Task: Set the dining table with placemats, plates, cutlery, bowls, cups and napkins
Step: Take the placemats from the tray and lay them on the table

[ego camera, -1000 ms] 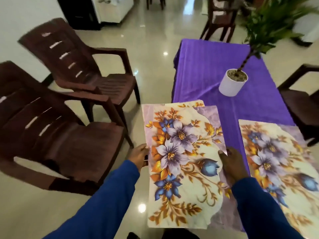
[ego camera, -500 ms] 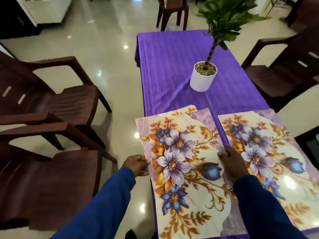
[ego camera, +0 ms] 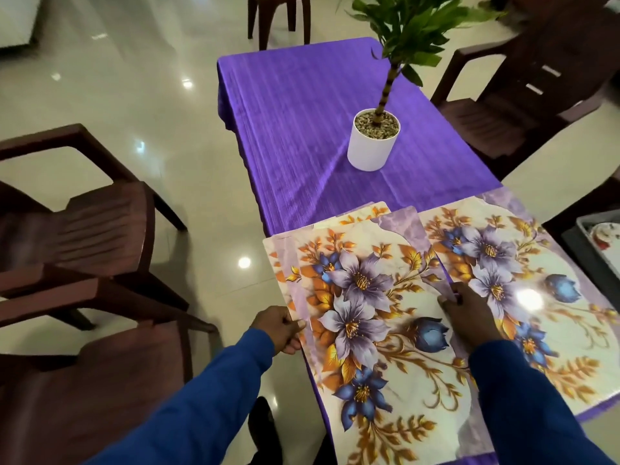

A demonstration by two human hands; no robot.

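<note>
Placemat-laying is the step in hand: the left hand (ego camera: 281, 329) pinches the left edge of a fanned stack of glossy floral placemats (ego camera: 362, 317) overhanging the near left corner of the purple-clothed dining table (ego camera: 302, 129), while the right hand (ego camera: 468, 318) grips the stack's right edge, thumb on top. A matching single floral placemat (ego camera: 536, 297) already lies flat at the near right corner, just beside the stack. Next, I judge, one mat must be peeled off and laid squarely, clear of the white potted plant (ego camera: 373, 142) mid-table; no plates or cutlery are set yet.
</note>
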